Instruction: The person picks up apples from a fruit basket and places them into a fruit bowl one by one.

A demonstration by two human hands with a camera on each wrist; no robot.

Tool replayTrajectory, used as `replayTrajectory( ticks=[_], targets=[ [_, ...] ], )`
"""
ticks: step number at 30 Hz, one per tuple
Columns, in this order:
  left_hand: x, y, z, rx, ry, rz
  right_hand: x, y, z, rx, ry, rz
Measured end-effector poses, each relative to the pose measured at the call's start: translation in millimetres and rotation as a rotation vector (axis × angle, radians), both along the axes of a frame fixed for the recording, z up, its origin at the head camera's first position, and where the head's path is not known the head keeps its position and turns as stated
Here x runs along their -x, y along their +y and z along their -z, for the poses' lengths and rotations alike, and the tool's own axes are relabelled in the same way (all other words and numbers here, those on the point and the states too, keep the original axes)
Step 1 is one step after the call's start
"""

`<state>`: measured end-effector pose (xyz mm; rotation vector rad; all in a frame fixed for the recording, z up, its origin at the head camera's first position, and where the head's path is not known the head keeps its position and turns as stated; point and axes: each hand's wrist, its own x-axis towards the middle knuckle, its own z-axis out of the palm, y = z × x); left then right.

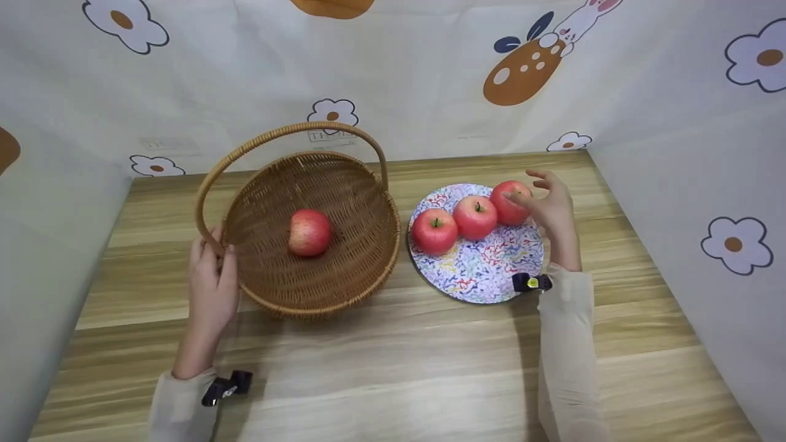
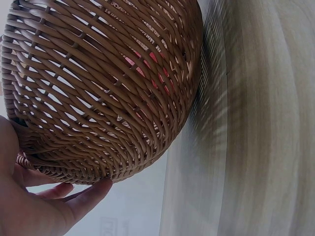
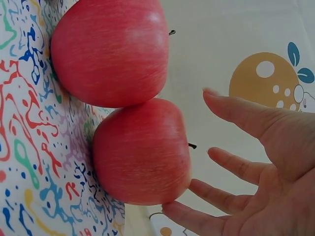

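Observation:
A brown wicker basket with a tall arched handle stands at the left, and inside it lies a red apple. My left hand grips the basket's left rim near the foot of the handle, thumb on the near side. On a round plate with a colourful squiggle pattern, three red apples sit in a slanting row: the left one, the middle one and the right one. Around that right apple my right hand spreads its fingers, fingertips close to its side.
Basket and plate stand side by side on a wood-grain table. Behind them rises a pale patterned curtain, which also closes off both sides. A black strap device is on the left wrist, another on the right.

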<state>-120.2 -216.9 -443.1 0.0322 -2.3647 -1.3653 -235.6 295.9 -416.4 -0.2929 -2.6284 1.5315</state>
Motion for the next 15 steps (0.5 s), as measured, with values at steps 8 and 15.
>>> replayTrajectory(
  ticks=[8, 15],
  targets=[
    [0.6, -0.2, 0.0, 0.001, 0.005, 0.003, -4.8, -6.3, -10.7, 0.017, 0.044, 0.035],
    [-0.2, -0.4, 0.2, -0.009, 0.012, 0.005, -7.0, -10.4, -17.7, 0.002, 0.111, 0.027]
  ],
)
